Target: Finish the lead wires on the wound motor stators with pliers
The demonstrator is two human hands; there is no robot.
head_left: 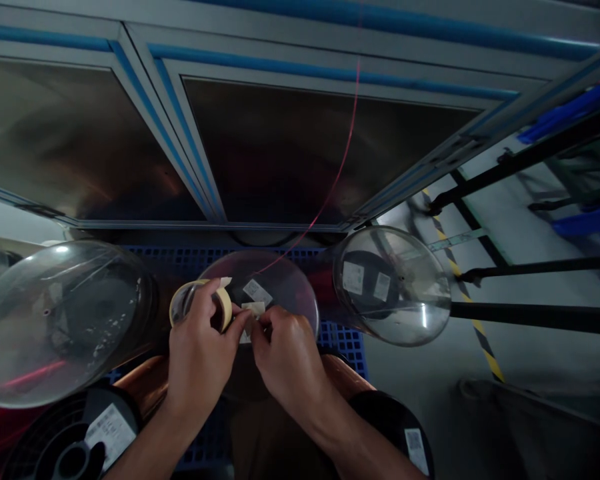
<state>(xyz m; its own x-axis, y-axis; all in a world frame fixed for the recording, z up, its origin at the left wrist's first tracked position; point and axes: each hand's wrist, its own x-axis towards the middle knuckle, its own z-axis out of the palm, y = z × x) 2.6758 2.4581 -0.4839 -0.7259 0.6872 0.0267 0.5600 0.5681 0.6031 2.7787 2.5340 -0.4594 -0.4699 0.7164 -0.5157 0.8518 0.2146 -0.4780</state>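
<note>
My left hand (200, 353) has a roll of pale yellow masking tape (225, 308) hooked over its fingers, and its thumb and fingertips are pinched. Facing it, my right hand (289, 347) also pinches, its fingertips almost meeting those of the left. Between them shows a short piece of tape (253, 308). Both hands are over a clear round cover (297, 287) on the middle spool, where a white label (257, 292) lies just beyond the fingertips. A thin red wire (351, 133) runs down from the machine to this cover. What exactly the fingertips press on is partly hidden.
Clear covers top the left spool (55, 320) and the right spool (410, 293). Black-flanged copper wire spools (390, 420) stand nearer me. Blue plastic grating (347, 343) lies beneath. A panelled machine (290, 153) rises ahead; black metal bars (520, 317) jut in at right.
</note>
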